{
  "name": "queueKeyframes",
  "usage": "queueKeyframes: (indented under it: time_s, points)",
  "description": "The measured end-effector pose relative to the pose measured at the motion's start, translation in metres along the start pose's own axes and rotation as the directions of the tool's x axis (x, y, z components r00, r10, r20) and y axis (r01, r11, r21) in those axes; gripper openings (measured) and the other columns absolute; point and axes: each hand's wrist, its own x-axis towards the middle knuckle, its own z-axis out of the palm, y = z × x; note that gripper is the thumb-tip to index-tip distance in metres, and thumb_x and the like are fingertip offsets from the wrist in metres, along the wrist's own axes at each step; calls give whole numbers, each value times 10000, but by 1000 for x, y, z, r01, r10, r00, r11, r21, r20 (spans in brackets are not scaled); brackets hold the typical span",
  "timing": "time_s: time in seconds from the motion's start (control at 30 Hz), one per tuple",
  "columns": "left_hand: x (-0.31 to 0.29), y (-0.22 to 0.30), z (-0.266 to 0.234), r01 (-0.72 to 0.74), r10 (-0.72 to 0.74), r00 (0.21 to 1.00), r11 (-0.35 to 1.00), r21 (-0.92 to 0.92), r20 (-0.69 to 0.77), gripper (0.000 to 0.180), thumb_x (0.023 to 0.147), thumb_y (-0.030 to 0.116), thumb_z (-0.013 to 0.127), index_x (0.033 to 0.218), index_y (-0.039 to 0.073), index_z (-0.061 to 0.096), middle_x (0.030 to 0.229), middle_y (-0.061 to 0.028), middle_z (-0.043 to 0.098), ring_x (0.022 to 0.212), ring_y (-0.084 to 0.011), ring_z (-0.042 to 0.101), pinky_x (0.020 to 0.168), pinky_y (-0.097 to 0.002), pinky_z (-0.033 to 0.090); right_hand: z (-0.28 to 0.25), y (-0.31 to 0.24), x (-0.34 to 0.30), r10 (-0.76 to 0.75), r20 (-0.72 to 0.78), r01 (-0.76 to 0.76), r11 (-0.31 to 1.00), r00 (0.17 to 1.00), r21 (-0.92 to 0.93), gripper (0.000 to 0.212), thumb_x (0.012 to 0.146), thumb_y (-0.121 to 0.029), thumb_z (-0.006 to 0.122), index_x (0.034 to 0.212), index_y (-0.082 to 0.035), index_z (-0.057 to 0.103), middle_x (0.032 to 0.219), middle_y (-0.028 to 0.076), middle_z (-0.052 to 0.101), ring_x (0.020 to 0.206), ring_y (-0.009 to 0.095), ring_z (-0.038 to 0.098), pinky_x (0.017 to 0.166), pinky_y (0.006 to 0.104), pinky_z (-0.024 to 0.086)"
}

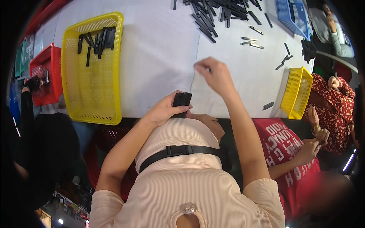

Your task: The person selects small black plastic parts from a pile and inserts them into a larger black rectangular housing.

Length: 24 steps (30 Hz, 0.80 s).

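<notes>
At the table's near edge, my left hand [167, 108] is closed around a black ridged block [182, 99], which looks like short black bars held side by side. My right hand [217, 74] is raised to the right of it, over the white table. Its fingers are curled and drawn together at the tips, slightly blurred; whether anything small is between them I cannot make out. A large pile of black bars [205, 22] lies beyond my right hand. Near the pile are a few silvery bars [251, 42].
A large yellow basket [118, 72] with several black pieces [100, 41] stands left, beside a red basket [57, 76]. To the right are a small yellow basket [300, 91], a blue basket [292, 17] and a loose black piece [268, 105]. People sit on both sides.
</notes>
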Motion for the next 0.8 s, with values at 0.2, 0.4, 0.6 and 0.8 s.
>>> queueKeyframes:
  time_s: [0.2, 0.4, 0.6, 0.8]
  points:
    - [0, 30, 6, -76, 75, 996, 997, -26, -50, 333, 800, 24, 567, 1102, 9, 428, 929, -80, 543, 820, -180, 565, 730, -316, 491, 1, 51, 82, -129, -400, -72, 889, 907, -451, 200, 695, -146, 659, 857, -65, 574, 853, 67, 578, 712, 262, 582, 622, 360, 464]
    - [-1, 45, -4, -230, 216, 965, 970, -79, -150, 373, 810, 48, 555, 1155, 13, 418, 979, -84, 535, 880, -194, 557, 758, -340, 492, 9, 53, 64, 266, -262, -334, 905, 928, -262, 271, 650, -177, 677, 867, -40, 589, 803, 80, 599, 666, 233, 583, 587, 334, 462]
    - [7, 46, 3, -307, 280, 939, 944, -120, -198, 374, 835, 93, 542, 1175, 22, 404, 1027, -85, 524, 938, -200, 545, 776, -352, 489, -7, -15, -13, 442, 211, -483, 706, 872, 518, 319, 694, -222, 696, 840, 46, 603, 660, 29, 567, 592, 72, 507, 537, 228, 430]
    - [-6, 42, 25, -269, 247, 955, 955, -125, -164, 378, 801, 99, 608, 1123, 35, 420, 1027, -74, 544, 952, -151, 528, 834, -290, 436, 2, -74, -56, 303, 15, -299, 929, 953, 219, 271, 695, -145, 695, 851, 56, 600, 693, 92, 605, 533, 125, 531, 525, 256, 447]
